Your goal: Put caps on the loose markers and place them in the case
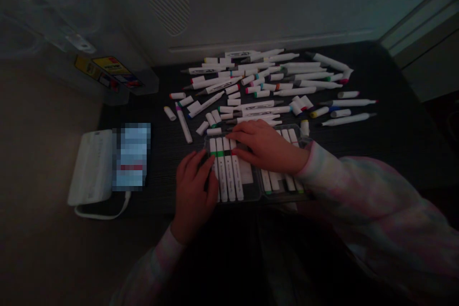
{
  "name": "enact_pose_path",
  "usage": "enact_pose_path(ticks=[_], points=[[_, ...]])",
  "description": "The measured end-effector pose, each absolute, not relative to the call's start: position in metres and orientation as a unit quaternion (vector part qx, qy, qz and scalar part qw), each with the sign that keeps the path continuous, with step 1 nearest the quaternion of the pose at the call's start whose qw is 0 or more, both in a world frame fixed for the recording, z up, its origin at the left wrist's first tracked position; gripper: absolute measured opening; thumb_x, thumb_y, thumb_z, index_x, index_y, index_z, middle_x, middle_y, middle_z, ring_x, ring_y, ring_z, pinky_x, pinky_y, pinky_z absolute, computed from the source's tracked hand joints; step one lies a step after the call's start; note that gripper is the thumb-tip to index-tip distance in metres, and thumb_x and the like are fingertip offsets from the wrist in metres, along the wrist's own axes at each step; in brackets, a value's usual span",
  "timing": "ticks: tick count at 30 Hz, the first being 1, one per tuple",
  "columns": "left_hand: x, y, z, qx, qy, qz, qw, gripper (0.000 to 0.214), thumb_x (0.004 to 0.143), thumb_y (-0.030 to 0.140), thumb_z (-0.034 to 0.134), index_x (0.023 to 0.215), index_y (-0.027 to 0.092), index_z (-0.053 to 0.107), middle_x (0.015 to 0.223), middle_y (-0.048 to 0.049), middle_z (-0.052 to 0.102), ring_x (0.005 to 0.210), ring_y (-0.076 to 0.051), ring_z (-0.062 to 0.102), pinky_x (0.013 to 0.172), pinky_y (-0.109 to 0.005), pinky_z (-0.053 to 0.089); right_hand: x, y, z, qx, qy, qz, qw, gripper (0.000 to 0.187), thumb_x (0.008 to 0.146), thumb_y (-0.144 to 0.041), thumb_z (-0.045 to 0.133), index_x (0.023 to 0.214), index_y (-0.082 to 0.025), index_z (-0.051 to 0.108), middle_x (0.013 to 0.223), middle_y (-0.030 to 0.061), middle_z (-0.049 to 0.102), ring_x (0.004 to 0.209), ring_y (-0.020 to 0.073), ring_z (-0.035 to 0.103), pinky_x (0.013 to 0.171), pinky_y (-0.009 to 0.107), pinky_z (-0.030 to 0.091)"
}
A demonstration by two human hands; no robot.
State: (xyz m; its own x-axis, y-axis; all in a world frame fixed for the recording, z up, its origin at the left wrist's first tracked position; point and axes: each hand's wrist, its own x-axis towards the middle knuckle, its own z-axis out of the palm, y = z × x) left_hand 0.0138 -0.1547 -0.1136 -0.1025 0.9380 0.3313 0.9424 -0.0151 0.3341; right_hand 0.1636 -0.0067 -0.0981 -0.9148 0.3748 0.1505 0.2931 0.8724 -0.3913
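A clear plastic marker case lies open near the table's front edge. Its left half holds a row of capped white markers with green, black and red bands; more markers lie in the right half, partly under my right forearm. My right hand reaches across the case, its thumb and fingertips at the cap end of the red-banded marker. My left hand rests along the case's left edge, fingers apart and slightly bent, touching the outermost marker.
Uncapped markers and loose caps are strewn over the dark table behind the case. To the left are a white power bank, a cabled phone and a clear plastic bag. A pale panel stands behind.
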Motion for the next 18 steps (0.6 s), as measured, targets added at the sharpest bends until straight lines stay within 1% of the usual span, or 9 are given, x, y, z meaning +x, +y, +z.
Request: enact_pose_path(ticks=[5, 10, 18], points=[[0.0141, -0.1536, -0.1151, -0.667, -0.702, -0.249, -0.003, 0.027, 0.080, 0.015, 0.047, 0.106, 0.013, 0.054, 0.115, -0.0129, 0.053, 0.113, -0.027, 0.043, 0.094, -0.048, 0.039, 0.1635, -0.0067, -0.0983, -0.175, -0.961, 0.186, 0.108, 0.034, 0.084, -0.029, 0.047, 0.111, -0.010, 0.056, 0.106, 0.0127, 0.057, 0.097, 0.0251, 0.051, 0.082, 0.039, 0.036], [0.0150, -0.1537, -0.1148, -0.663, -0.707, -0.247, -0.018, 0.029, 0.080, 0.016, 0.045, 0.109, 0.017, 0.052, 0.118, -0.0109, 0.053, 0.115, -0.026, 0.042, 0.095, -0.049, 0.038, 0.1636, -0.0063, -0.0989, -0.174, -0.961, 0.189, 0.106, 0.034, 0.084, -0.029, 0.047, 0.112, -0.011, 0.056, 0.106, 0.0130, 0.057, 0.098, 0.0249, 0.051, 0.081, 0.039, 0.036], [0.0147, -0.1536, -0.1147, -0.665, -0.708, -0.236, -0.018, 0.030, 0.080, 0.016, 0.045, 0.110, 0.014, 0.052, 0.117, -0.0134, 0.054, 0.115, -0.026, 0.042, 0.095, -0.049, 0.037, 0.1636, -0.0064, -0.0985, -0.171, -0.962, 0.184, 0.110, 0.034, 0.085, -0.029, 0.046, 0.112, -0.011, 0.056, 0.106, 0.0127, 0.057, 0.097, 0.0250, 0.051, 0.081, 0.038, 0.036]])
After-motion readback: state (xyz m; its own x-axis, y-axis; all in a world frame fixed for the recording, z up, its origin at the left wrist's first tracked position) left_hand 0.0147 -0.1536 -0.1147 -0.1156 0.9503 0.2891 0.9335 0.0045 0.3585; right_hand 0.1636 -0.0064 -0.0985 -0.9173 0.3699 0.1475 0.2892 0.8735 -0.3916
